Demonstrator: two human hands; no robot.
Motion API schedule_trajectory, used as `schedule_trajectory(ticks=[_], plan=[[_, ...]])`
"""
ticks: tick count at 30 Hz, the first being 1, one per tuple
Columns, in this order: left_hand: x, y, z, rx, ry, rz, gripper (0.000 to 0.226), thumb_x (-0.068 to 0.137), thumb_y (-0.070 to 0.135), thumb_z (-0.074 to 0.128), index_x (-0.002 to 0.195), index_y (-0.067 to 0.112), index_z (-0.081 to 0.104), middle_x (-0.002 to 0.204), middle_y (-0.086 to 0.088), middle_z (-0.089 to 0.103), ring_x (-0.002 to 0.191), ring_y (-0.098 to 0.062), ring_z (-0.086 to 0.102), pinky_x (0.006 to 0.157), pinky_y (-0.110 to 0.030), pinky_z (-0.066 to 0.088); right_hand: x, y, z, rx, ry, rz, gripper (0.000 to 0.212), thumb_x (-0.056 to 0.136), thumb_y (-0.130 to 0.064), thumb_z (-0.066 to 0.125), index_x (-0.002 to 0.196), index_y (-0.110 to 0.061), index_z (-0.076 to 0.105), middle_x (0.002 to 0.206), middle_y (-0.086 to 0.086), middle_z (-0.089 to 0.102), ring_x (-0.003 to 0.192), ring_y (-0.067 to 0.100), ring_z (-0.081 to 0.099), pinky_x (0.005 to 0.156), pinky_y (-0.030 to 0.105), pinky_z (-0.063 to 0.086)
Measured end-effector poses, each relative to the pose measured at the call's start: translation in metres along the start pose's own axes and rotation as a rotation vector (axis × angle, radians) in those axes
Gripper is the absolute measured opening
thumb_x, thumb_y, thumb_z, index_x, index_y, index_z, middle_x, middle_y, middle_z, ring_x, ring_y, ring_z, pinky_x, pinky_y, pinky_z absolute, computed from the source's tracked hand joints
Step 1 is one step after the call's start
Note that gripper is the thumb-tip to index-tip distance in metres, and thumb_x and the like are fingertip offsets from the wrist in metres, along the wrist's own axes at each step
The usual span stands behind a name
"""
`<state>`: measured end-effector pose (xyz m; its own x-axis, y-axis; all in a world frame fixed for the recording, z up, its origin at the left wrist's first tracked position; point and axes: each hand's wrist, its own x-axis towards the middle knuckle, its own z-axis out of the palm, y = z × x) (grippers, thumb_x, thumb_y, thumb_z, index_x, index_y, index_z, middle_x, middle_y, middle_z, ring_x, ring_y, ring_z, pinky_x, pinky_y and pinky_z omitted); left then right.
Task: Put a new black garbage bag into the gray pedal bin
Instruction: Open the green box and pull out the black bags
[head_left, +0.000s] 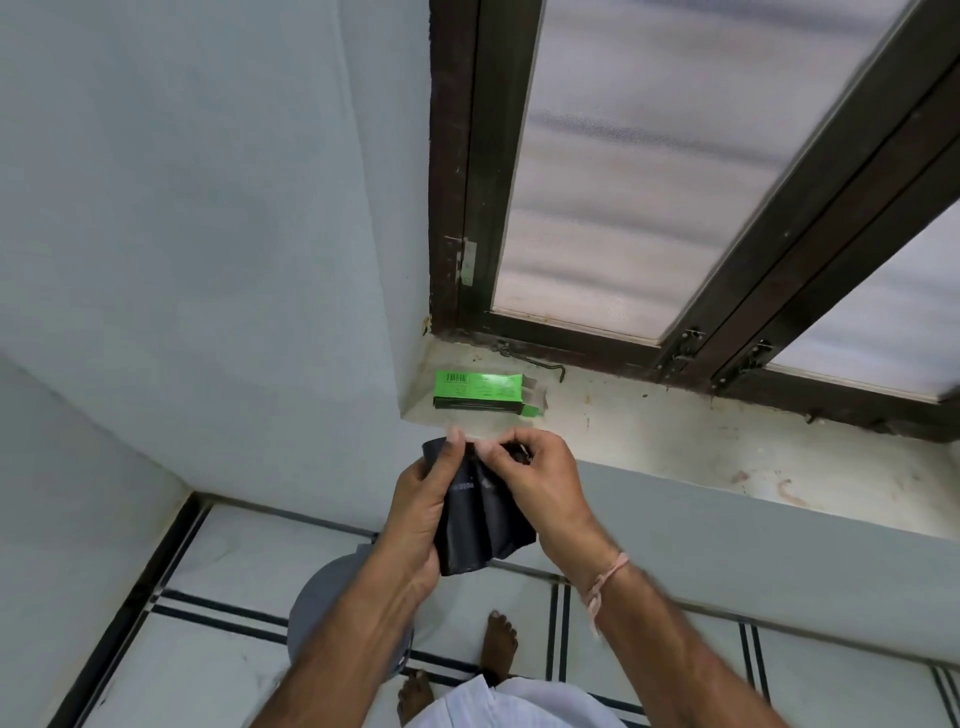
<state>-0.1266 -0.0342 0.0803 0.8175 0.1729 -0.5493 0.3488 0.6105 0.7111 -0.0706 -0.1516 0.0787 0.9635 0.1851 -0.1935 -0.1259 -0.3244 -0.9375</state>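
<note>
Garbage bag: a folded black garbage bag (480, 512) is held in mid-air between both hands, in front of the window sill and above the floor; its lower edge hangs loose and creased.
Left hand: the left hand (423, 512) is wrapped around the bag's left side, its fingers (453, 452) closed on the upper edge with the thumb pointing up.
Right hand: the right hand (535, 480) is pinched onto the top edge of the bag, fingers curled tight on the plastic; a pale thread band (605, 579) is tied at its wrist.
Pedal bin: the gray pedal bin (324, 597) stands on the floor below the left forearm, lid shut, partly hidden by the arm.
Box: an open green carton (480, 392) lies on the window sill (675, 436), just beyond the hands.
Window: a dark wooden frame (470, 171) with frosted panes is set above the sill.
Floor: pale tiles (218, 670) with dark lines are seen, with two bare feet near the bin.
</note>
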Motion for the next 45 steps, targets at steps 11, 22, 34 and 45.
schedule_trajectory(ticks=[11, 22, 34, 45], plan=[[-0.017, 0.004, -0.02, -0.015, -0.08, -0.074, 0.054, 0.089, 0.058, 0.063, 0.117, 0.012, 0.074, 0.112, -0.022, 0.076, 0.093, -0.036, 0.074, 0.08, -0.05, 0.061, -0.016, -0.014, 0.013, 0.325, 0.114, 0.201, 0.026, 0.11, -0.013, 0.047, 0.098, -0.013, 0.07, 0.09, 0.006, 0.063, 0.08, 0.015, 0.055, 0.064, 0.022, 0.047], [-0.016, 0.004, -0.041, -0.01, -0.01, -0.031, 0.056, 0.082, 0.049, 0.079, 0.119, 0.006, 0.073, 0.117, -0.028, 0.072, 0.099, -0.038, 0.073, 0.089, -0.052, 0.06, -0.023, -0.009, 0.023, 0.113, -0.021, 0.123, 0.028, 0.101, -0.029, 0.066, 0.091, -0.003, 0.065, 0.073, 0.011, 0.063, 0.065, 0.026, 0.058, 0.053, 0.038, 0.048], [-0.017, 0.006, -0.045, -0.012, 0.01, -0.042, 0.054, 0.085, 0.054, 0.071, 0.118, 0.011, 0.075, 0.112, -0.018, 0.078, 0.106, -0.035, 0.074, 0.094, -0.048, 0.059, -0.023, -0.023, 0.022, 0.196, -0.152, 0.182, 0.038, 0.094, -0.043, 0.073, 0.1, -0.006, 0.077, 0.09, 0.01, 0.079, 0.078, 0.019, 0.076, 0.06, 0.024, 0.058], [-0.014, 0.01, -0.048, -0.062, 0.025, -0.07, 0.042, 0.091, 0.046, 0.068, 0.116, 0.012, 0.075, 0.114, -0.015, 0.078, 0.104, -0.031, 0.074, 0.097, -0.045, 0.057, -0.014, -0.015, 0.025, 0.197, -0.04, 0.195, 0.016, 0.109, -0.016, 0.052, 0.1, -0.011, 0.064, 0.08, 0.01, 0.065, 0.054, 0.02, 0.06, 0.04, 0.028, 0.045]])
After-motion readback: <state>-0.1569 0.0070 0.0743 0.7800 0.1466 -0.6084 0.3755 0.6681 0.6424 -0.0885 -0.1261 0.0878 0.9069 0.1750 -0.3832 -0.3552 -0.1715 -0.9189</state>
